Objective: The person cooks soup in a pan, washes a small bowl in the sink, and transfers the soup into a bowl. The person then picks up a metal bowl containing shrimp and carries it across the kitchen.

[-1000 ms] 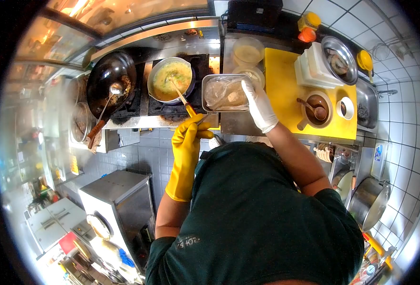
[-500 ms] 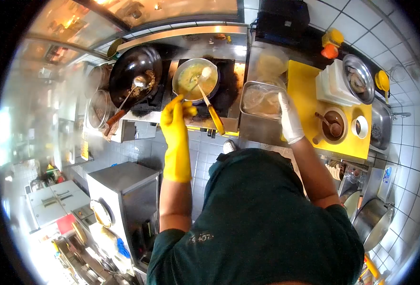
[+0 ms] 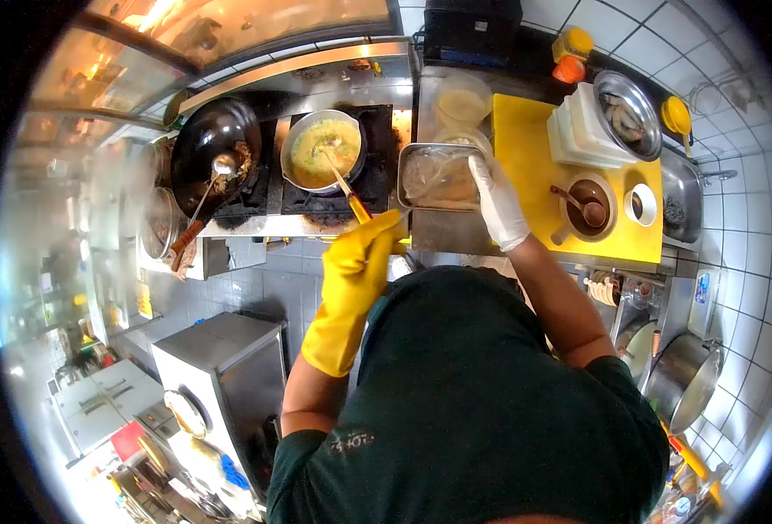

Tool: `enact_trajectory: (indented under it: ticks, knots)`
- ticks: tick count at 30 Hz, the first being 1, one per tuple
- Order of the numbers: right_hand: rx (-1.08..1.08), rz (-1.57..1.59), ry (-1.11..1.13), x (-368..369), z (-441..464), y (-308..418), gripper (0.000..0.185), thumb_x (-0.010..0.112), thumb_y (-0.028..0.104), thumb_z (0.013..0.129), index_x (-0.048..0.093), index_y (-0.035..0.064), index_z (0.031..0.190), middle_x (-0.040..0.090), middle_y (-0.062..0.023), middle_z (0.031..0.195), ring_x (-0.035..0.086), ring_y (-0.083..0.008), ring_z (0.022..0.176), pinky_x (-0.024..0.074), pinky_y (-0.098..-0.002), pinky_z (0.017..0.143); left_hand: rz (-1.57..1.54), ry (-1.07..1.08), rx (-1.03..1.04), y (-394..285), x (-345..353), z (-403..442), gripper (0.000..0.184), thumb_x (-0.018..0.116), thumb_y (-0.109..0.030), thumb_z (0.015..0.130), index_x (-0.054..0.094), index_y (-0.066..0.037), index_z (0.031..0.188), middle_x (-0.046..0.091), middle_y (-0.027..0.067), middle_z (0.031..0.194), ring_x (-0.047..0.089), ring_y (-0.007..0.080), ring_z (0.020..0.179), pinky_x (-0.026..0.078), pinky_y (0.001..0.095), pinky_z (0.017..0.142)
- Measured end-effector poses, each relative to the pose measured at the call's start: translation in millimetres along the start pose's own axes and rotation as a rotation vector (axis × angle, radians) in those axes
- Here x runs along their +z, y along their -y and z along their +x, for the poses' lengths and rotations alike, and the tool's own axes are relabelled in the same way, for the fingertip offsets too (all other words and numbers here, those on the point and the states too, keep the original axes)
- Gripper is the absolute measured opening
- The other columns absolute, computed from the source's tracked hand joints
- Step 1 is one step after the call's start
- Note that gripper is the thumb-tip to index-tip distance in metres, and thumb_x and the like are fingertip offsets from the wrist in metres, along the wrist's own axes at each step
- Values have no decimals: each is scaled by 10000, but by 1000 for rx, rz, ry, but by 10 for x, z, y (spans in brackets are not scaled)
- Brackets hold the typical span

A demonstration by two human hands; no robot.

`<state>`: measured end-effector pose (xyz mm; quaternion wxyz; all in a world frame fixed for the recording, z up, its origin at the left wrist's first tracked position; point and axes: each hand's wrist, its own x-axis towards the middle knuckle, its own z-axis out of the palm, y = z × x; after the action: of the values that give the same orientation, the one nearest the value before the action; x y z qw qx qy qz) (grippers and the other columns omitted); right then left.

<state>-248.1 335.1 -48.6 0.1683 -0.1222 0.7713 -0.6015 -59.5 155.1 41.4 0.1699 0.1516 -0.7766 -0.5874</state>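
My left hand (image 3: pixel 361 260), in a yellow rubber glove, is partly open. It reaches toward the lower left corner of a rectangular metal tray (image 3: pixel 438 209) and covers the end of a ladle's yellow handle (image 3: pixel 358 208). Whether the fingertips touch the tray is unclear. In a white glove, my right hand (image 3: pixel 498 210) grips the tray's right edge. Clear plastic wrap or bags (image 3: pixel 434 175) lie inside the tray. The ladle rests in a pot (image 3: pixel 290 175) of yellowish-green soup on the stove.
To the left, a black wok (image 3: pixel 198 144) holds another ladle (image 3: pixel 223 164) and brown food. The yellow cutting board (image 3: pixel 517 157) at right carries stacked white containers (image 3: pixel 582 131), a steel bowl (image 3: pixel 603 87), a brown-filled pot (image 3: pixel 578 229) and a small white cup (image 3: pixel 635 201).
My left hand has moved right and toward my body, from beside the pot to near the tray. The tray sits slightly farther left, still in my right hand. The whole view has shifted.
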Motion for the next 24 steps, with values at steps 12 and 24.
enact_trajectory:
  ticks: [12, 24]
  knots:
    - [-120, -54, 18, 3, -60, 71, 570, 505, 513, 1060, 575, 33, 1360, 659, -272, 1249, 621, -419, 1189, 480, -435, 1011, 38, 27, -87, 78, 286, 138, 222, 610, -10, 1004, 705, 17, 1203, 757, 122, 907, 734, 154, 785, 578, 283, 724]
    - [-123, 41, 12, 27, -1, -54, 532, 534, 462, 1064, 586, 12, 1342, 662, -234, 1276, 623, -367, 1209, 465, -404, 1036, -372, -105, -254, 228, 76, 56, 259, 543, -102, 1052, 682, 40, 1217, 758, 166, 949, 730, 227, 730, 593, 323, 708]
